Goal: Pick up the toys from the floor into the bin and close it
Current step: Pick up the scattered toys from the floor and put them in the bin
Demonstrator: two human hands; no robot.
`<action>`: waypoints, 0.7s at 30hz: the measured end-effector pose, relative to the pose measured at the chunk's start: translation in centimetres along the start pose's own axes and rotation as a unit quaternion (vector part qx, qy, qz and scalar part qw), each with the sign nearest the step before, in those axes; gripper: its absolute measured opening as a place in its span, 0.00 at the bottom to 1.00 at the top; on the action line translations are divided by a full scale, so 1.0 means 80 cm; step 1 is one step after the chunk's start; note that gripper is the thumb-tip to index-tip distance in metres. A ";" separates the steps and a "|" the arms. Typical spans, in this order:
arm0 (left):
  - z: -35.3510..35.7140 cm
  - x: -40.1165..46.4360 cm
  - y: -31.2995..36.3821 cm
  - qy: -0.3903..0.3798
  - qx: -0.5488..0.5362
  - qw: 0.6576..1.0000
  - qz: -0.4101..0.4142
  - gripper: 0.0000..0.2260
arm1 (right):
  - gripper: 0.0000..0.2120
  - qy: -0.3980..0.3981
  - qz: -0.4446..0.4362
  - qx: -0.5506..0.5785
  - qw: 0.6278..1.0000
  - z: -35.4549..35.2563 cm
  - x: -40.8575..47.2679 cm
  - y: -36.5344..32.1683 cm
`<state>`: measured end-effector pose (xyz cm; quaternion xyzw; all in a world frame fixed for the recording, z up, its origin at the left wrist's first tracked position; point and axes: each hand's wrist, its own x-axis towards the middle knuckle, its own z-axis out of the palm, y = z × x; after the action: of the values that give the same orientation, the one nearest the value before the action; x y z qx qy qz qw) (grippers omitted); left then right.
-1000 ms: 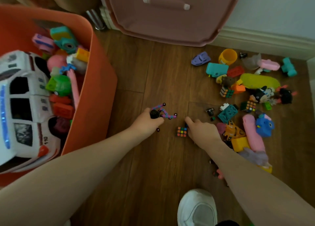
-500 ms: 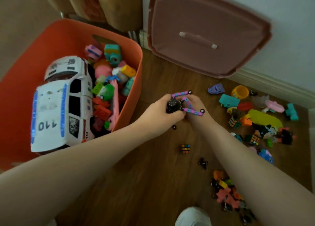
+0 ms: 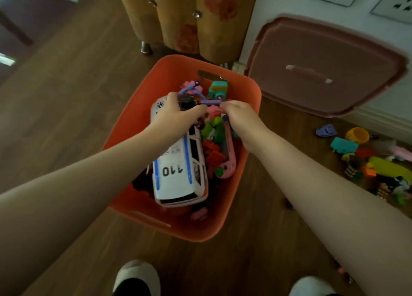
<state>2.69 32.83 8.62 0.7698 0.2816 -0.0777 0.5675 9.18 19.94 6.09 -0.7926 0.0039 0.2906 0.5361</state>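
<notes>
The orange bin (image 3: 138,108) stands open on the wooden floor, filled with toys, among them a white police car marked 110 (image 3: 178,173). Both of my hands are over the bin's far half. My left hand (image 3: 178,112) grips the black body of a pink-and-blue chain toy (image 3: 196,94). My right hand (image 3: 240,115) pinches the chain's other end with curled fingers. The pink lid (image 3: 323,65) leans against the wall at the right. A pile of loose toys (image 3: 367,157) lies on the floor at the far right.
A brown cabinet on metal feet (image 3: 189,16) stands right behind the bin. A skirting board (image 3: 379,119) runs along the wall behind the toy pile. My two white slippers (image 3: 137,278) are at the bottom edge, on bare floor.
Both hands carried the chain toy from the floor leftward to a spot over the bin. The view swung left, so the toy pile now sits at the right edge.
</notes>
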 end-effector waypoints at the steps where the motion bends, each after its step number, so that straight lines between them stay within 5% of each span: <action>1: -0.003 0.000 -0.003 -0.005 0.028 0.999 0.030 0.22 | 0.12 0.016 0.000 0.000 1.000 0.002 -0.002 -0.001; 7: 0.015 0.021 -0.015 -0.003 0.178 0.972 0.151 0.23 | 0.16 0.115 -0.095 -0.089 0.985 -0.014 -0.018 0.012; 14: 0.049 0.062 -0.016 0.102 0.440 0.877 0.163 0.30 | 0.23 0.046 -0.184 -0.384 0.904 -0.009 -0.031 0.034; 17: 0.056 0.072 -0.016 0.046 0.531 0.824 0.192 0.31 | 0.27 0.022 -0.148 -0.484 0.862 -0.001 -0.023 0.044; 21: 0.040 0.087 -0.011 -0.048 0.583 0.803 0.117 0.30 | 0.25 0.039 -0.163 -0.428 0.888 -0.007 -0.031 0.043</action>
<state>8.64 32.44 3.76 0.9779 0.0635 -0.1969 0.0295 6.29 17.20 4.46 -0.9452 -0.2295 0.1413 0.1844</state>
